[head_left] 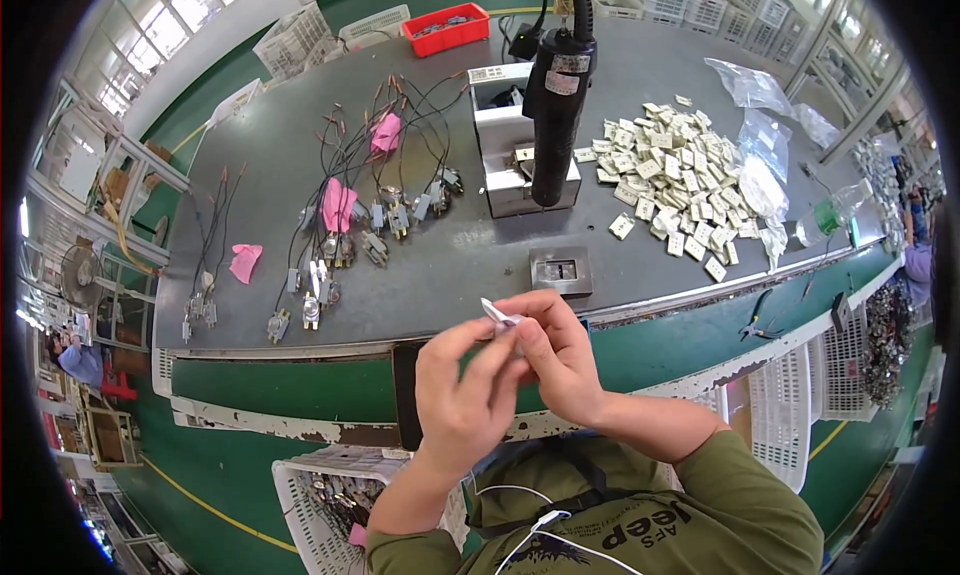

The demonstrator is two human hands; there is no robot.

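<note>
Close together at the table's near edge, my left hand (462,387) and my right hand (562,363) both pinch a small white piece (494,311). Its pointed end sticks up above the fingertips, and the rest is hidden between them, so its exact kind does not show. Just beyond my right hand lies a square metal fixture (578,262) with a slot in its middle. A black electric screwdriver (556,125) hangs upright behind that, in front of a metal jig box (493,125).
Right of the screwdriver spreads a heap of small cream rectangular parts (675,175), with clear plastic bags (765,160) beside it. Black cables with grey plugs (376,247) and pink scraps (338,205) lie on the left. Pliers (762,320) rest on the lower ledge; a red bin (445,37) stands behind.
</note>
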